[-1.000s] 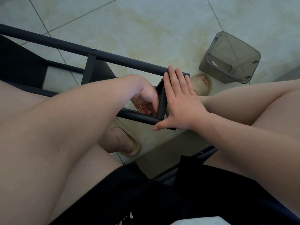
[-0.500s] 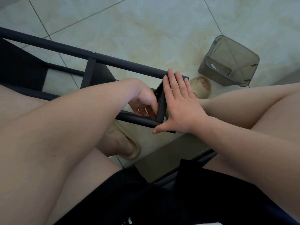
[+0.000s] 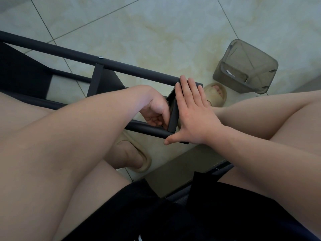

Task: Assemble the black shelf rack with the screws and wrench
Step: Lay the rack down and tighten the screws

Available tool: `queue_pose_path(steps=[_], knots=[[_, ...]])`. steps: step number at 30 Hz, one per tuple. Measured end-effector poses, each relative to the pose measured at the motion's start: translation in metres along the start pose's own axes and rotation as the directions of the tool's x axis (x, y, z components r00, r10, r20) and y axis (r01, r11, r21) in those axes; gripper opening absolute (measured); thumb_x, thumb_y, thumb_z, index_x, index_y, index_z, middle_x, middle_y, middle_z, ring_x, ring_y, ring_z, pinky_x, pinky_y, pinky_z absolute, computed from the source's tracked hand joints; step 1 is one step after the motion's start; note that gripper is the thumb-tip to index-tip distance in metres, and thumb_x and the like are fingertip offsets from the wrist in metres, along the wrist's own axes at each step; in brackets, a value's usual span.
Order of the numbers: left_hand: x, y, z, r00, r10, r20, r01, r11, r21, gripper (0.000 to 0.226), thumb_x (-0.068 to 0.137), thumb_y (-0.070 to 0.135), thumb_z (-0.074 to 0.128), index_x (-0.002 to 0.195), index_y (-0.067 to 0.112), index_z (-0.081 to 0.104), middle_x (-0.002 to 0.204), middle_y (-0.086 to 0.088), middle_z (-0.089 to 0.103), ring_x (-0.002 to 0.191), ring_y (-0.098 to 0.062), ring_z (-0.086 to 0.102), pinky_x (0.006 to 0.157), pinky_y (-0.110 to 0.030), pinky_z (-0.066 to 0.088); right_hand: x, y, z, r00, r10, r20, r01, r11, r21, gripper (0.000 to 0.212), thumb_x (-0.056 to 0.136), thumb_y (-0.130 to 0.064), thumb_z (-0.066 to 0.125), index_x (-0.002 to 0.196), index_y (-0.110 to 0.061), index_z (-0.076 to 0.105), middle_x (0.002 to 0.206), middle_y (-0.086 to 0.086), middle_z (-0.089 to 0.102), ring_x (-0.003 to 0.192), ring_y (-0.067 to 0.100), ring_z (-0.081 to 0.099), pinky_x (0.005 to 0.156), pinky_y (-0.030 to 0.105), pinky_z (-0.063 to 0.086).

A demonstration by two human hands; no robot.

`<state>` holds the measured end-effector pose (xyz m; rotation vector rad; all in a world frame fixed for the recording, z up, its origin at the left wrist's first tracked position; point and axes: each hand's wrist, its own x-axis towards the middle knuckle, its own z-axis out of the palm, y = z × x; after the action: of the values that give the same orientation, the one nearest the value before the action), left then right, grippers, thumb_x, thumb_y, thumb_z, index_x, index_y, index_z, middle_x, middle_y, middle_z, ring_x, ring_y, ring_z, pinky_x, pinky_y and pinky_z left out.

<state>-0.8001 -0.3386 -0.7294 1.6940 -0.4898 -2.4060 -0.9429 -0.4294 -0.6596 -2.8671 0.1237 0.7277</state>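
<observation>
pale tiles (image 3: 156,23) lie under the rack (image 3: 132,70), tipped on its side between the knees. right hand (image 3: 192,117) presses flat, fingers straight, on the end bar (image 3: 173,117). left hand (image 3: 156,110) curls at the inner corner; whether it pinches anything i cannot tell. brace firmly so holes align, then thread straight.

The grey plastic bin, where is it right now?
The bin sits upper right in the head view on the tiled floor, just beyond the slippered foot and right of the black rack's end.
</observation>
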Motion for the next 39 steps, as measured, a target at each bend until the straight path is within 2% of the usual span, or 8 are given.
queue_pose_path(steps=[6,10,16,19,34,39], knots=[[-0.0013,-0.0020,-0.0017,1.000,0.011,-0.009,-0.011,1.000,-0.016,0.014,0.091,0.002,0.062,0.089,0.015,0.069,0.069,0.005,0.066,0.063,-0.008,0.052,0.068,-0.023,0.048,0.0001,-0.0001,0.0003,1.000,0.002,-0.002,-0.002,1.000,0.003,0.162,0.051,-0.096,0.060,0.157,-0.002,-0.019,0.163,0.015,-0.031,0.152,0.033,-0.028,0.123,0.044,-0.017],[0.0003,-0.0050,-0.0009,0.998,-0.012,-0.058,0.011,1.000,-0.027,0.010,0.091,0.011,0.065,0.099,0.014,0.071,0.080,0.005,0.068,0.063,-0.010,0.052,0.071,-0.024,0.048,0.0000,-0.0002,0.0000,1.000,0.000,-0.004,0.000,1.000,-0.003,0.162,0.052,-0.096,0.060,0.157,-0.002,-0.019,0.163,0.016,-0.031,0.152,0.033,-0.028,0.123,0.044,-0.017],[0.0022,-0.0033,0.0009,1.000,-0.016,-0.018,0.016,1.000,0.004,0.004,0.089,0.012,0.067,0.091,0.014,0.069,0.076,0.003,0.065,0.062,-0.009,0.050,0.067,-0.023,0.046,0.0001,-0.0005,0.0000,1.000,0.004,-0.006,-0.004,1.000,-0.004,0.162,0.051,-0.096,0.060,0.157,-0.002,-0.018,0.163,0.016,-0.031,0.152,0.033,-0.028,0.122,0.044,-0.017],[0.0033,-0.0017,-0.0005,1.000,-0.013,-0.009,0.013,1.000,0.009,0.006,0.089,0.010,0.067,0.095,0.013,0.068,0.078,0.002,0.065,0.064,-0.009,0.050,0.070,-0.023,0.046,0.0002,-0.0005,0.0003,1.000,0.002,-0.005,-0.002,1.000,-0.003,0.162,0.051,-0.096,0.061,0.157,-0.002,-0.019,0.163,0.016,-0.031,0.152,0.033,-0.028,0.122,0.044,-0.017],[0.0004,-0.0039,-0.0022,1.000,0.020,0.022,-0.019,0.999,-0.037,0.016,0.091,0.003,0.062,0.084,0.015,0.070,0.070,0.003,0.066,0.062,-0.008,0.055,0.068,-0.022,0.048,0.0012,-0.0011,0.0014,1.000,0.001,-0.004,-0.001,1.000,0.001,0.162,0.051,-0.096,0.059,0.157,-0.002,-0.019,0.163,0.016,-0.031,0.152,0.033,-0.028,0.124,0.046,-0.014],[0.0001,-0.0066,-0.0043,1.000,0.010,-0.020,-0.011,0.999,-0.045,0.010,0.089,0.008,0.066,0.089,0.015,0.072,0.075,0.004,0.067,0.063,-0.009,0.052,0.066,-0.022,0.048,0.0016,-0.0012,0.0007,1.000,0.001,-0.001,-0.001,1.000,-0.003,0.162,0.051,-0.097,0.059,0.156,-0.002,-0.020,0.163,0.016,-0.032,0.152,0.033,-0.028,0.124,0.047,-0.014]])
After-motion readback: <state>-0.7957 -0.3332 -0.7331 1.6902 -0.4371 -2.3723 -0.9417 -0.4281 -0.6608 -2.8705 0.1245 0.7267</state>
